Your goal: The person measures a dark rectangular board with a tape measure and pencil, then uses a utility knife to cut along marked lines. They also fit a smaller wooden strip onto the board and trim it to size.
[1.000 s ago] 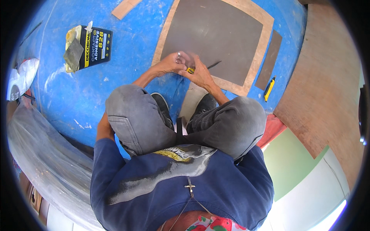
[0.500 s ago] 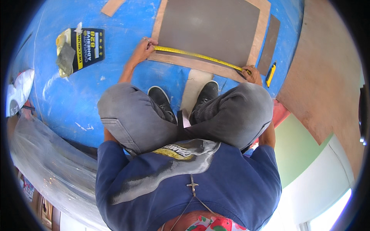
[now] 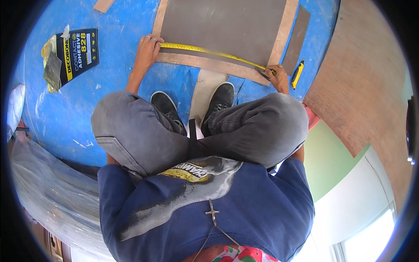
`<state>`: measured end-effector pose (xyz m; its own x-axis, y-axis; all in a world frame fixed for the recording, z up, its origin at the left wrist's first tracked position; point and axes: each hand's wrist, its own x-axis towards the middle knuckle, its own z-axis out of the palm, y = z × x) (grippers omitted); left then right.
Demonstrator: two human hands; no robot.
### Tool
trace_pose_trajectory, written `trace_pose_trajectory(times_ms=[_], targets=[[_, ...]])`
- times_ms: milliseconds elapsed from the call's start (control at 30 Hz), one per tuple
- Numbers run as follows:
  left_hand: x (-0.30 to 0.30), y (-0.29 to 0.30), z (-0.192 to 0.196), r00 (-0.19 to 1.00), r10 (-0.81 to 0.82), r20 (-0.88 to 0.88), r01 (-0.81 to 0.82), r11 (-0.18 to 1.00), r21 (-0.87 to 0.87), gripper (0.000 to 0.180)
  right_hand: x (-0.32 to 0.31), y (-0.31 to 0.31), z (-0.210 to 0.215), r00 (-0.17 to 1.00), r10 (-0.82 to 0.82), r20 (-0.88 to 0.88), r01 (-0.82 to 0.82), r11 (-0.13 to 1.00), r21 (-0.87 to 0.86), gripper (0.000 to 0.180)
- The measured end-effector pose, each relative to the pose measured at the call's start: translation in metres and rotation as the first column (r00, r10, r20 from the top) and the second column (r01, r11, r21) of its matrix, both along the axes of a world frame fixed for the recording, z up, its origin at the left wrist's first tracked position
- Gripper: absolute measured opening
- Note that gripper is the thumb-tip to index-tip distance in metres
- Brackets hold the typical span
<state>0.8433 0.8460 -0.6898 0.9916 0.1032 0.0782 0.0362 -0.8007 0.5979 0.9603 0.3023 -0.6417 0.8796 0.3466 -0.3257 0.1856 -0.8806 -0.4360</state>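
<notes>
A yellow tape measure (image 3: pixel 209 52) is stretched across the near part of a panel with a dark grey face (image 3: pixel 222 26) and a bare wooden border (image 3: pixel 214 62). My left hand (image 3: pixel 149 49) closes on the tape's left end at the panel's left edge. At the near right corner, my right hand (image 3: pixel 278 78) is closed around the tape's other end. A thin dark pencil-like thing (image 3: pixel 262 74) sticks out from the right fingers over the border. The right palm and whatever lies inside it are hidden.
A yellow utility knife (image 3: pixel 298 74) and a narrow grey strip (image 3: pixel 297 40) lie right of the panel. On the blue floor sheet (image 3: pixel 118 26) stands an adhesive can (image 3: pixel 85 54) at left, with a grey scraper-like piece (image 3: pixel 53 70) on it. A brown board (image 3: pixel 349 87) lies far right.
The whole view has shifted, so everything sits further left and higher. My left fingers lie flatter over the tape's end than before. The tape stays stretched between both hands.
</notes>
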Motion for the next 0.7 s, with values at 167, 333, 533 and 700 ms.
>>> trace_pose_trajectory(times_ms=[167, 333, 533, 700], targets=[[0.002, -0.002, 0.001, 0.999, 0.009, -0.031, -0.010, 1.000, -0.013, 0.016, 0.005, -0.017, -0.001, 1.000, -0.006, -0.024, 0.006, 1.000, -0.008, 0.023], [0.000, -0.002, 0.001, 0.999, 0.022, -0.040, -0.022, 1.000, -0.005, 0.015, 0.008, -0.049, 0.004, 1.000, 0.011, 0.005, -0.011, 0.999, -0.051, 0.022], [0.002, -0.003, 0.004, 0.997, 0.020, -0.072, -0.019, 1.000, 0.001, 0.015, 0.009, -0.053, 0.001, 1.000, 0.001, -0.008, -0.002, 0.993, -0.119, 0.020], [0.002, -0.003, 0.005, 0.996, 0.026, -0.086, -0.026, 1.000, 0.001, 0.015, 0.008, -0.051, -0.003, 0.996, 0.068, 0.058, -0.063, 0.995, -0.077, 0.020]])
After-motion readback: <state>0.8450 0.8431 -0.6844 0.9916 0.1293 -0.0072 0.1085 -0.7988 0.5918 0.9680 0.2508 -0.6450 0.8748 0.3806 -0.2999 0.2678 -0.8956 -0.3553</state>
